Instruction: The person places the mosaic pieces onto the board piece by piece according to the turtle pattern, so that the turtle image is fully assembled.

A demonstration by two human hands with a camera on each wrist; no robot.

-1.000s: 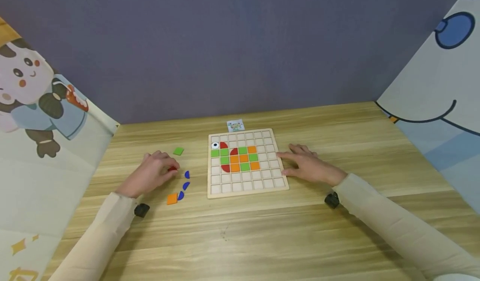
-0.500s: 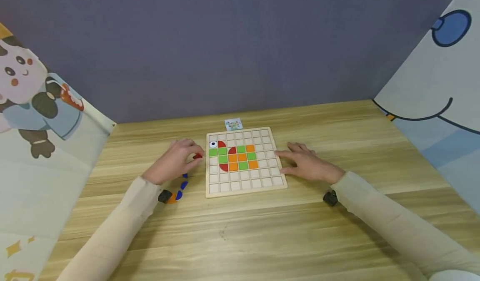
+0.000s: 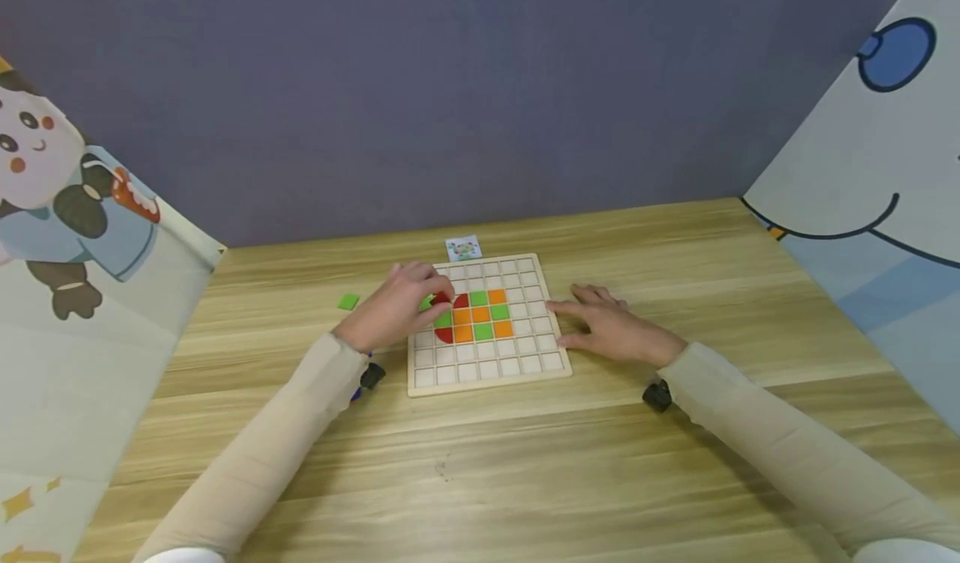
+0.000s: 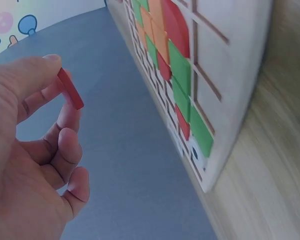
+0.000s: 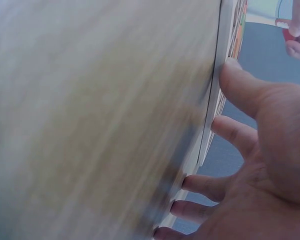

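Observation:
My left hand [image 3: 401,303] pinches a red tile [image 4: 70,89] between thumb and forefinger, held above the upper left of the wooden grid board [image 3: 490,374]. In the left wrist view the tile is clear of the board and the other fingers are loosely curled. My right hand [image 3: 611,327] rests at the board's right edge, thumb and forefinger touching its rim, the other fingers spread on the table. Green, orange and red tiles [image 3: 481,314] fill squares in the board's left and middle. The white eye tile [image 4: 195,153] is hidden by my left hand in the head view.
A loose green square tile [image 3: 348,302] lies left of the board. Blue pieces [image 3: 356,394] show partly beneath my left wrist. A small printed card [image 3: 463,248] lies behind the board. A dark partition [image 3: 480,96] stands along the table's far edge.
My left hand has carried the red tile rightward from the loose pieces to above the board's left side. The right hand has kept its place at the board's edge.

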